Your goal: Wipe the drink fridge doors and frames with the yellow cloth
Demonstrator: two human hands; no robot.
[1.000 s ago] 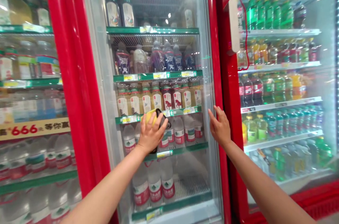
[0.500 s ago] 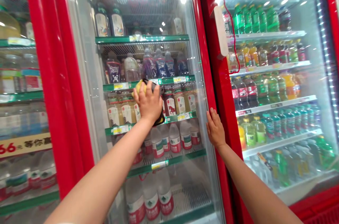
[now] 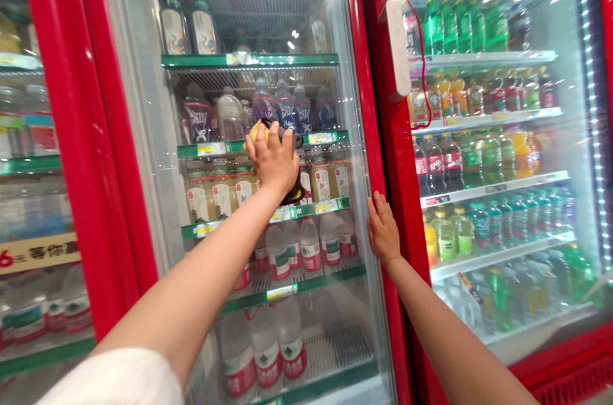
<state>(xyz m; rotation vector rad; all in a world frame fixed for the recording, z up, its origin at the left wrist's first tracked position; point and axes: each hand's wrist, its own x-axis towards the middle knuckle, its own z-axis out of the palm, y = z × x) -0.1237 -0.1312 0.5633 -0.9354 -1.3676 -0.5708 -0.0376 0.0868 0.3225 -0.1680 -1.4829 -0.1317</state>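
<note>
My left hand is closed over a yellow-and-black thing, held against the glass door of the middle drinks fridge. Yellow shows past the fingertips, while black parts stick out right of the hand and below it; its exact kind is hidden under my palm. My right hand lies flat, fingers stretched out, on the red frame at the right edge of that same door. It holds nothing.
Behind the glass, bottles stand on shelves with green front strips. A white box-shaped handle with a red cord is on the red frame at right. Another lit fridge holds green bottles. A red frame borders the left.
My left hand has slid slightly up and to the right over the glass with the yellow-and-black thing. My right hand stays at the door's edge. The view has shifted a little.
</note>
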